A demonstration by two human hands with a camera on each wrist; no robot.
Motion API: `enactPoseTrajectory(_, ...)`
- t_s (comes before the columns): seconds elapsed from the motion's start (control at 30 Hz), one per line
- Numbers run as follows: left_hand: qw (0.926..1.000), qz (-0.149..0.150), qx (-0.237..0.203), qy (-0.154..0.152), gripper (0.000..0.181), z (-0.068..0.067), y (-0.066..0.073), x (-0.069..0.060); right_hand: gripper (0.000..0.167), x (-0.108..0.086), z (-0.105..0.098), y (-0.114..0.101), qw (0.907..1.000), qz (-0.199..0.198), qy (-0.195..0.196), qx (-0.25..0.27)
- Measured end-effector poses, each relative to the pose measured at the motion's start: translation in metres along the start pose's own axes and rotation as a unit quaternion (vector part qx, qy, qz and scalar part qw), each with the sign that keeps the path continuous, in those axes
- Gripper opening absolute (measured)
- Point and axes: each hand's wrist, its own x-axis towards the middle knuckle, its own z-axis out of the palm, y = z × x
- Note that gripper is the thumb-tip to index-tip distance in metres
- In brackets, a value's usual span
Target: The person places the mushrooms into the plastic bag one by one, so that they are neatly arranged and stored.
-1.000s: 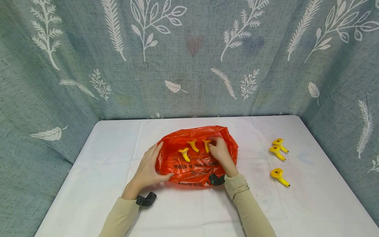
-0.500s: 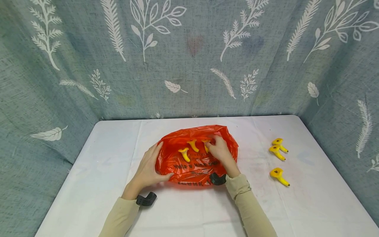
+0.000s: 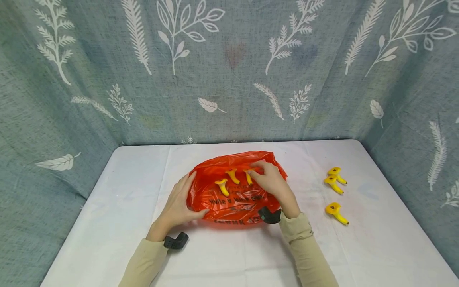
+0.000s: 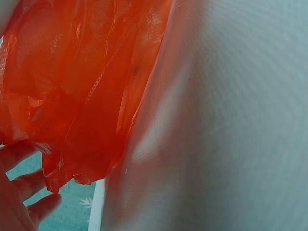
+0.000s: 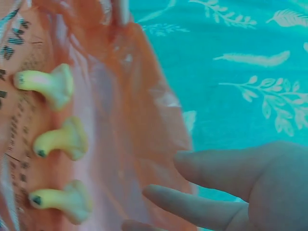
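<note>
A red plastic bag with black print lies in the middle of the table, its mouth spread wide. Inside are three yellow funnel-shaped mushrooms, like chanterelles: a left mushroom, a middle mushroom and a right mushroom. My left hand holds the bag's left end, thumb over the front rim and fingers along the left rim. In the left wrist view, spread fingertips show past the bag's edge. My right hand hovers over the bag's right side, fingers loose, apart from the mushrooms in the right wrist view.
Three more yellow mushrooms lie right of the bag: two close together, a back mushroom and a mushroom in front of it, and a nearer mushroom. A patterned grey-green curtain surrounds the white table.
My right hand has let go of the right mushroom in the bag and drawn back up and to the right, fingers spreading. My left hand stays on the bag.
</note>
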Motion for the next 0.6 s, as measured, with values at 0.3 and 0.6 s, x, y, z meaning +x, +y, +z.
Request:
enactPoseTrajectory(0.3, 1.0, 0.002, 0.001, 0.001, 0.117, -0.001, -0.001, -0.001, 0.035, -0.02, -0.029, -0.016, 0.9988, -0.044, -0.002, -0.02)
enactPoseTrajectory(0.6, 1.0, 0.003, -0.001, 0.002, 0.116, 0.0, -0.001, 0.0, 0.028, -0.035, -0.064, -0.008, 0.9949, -0.082, 0.035, -0.046)
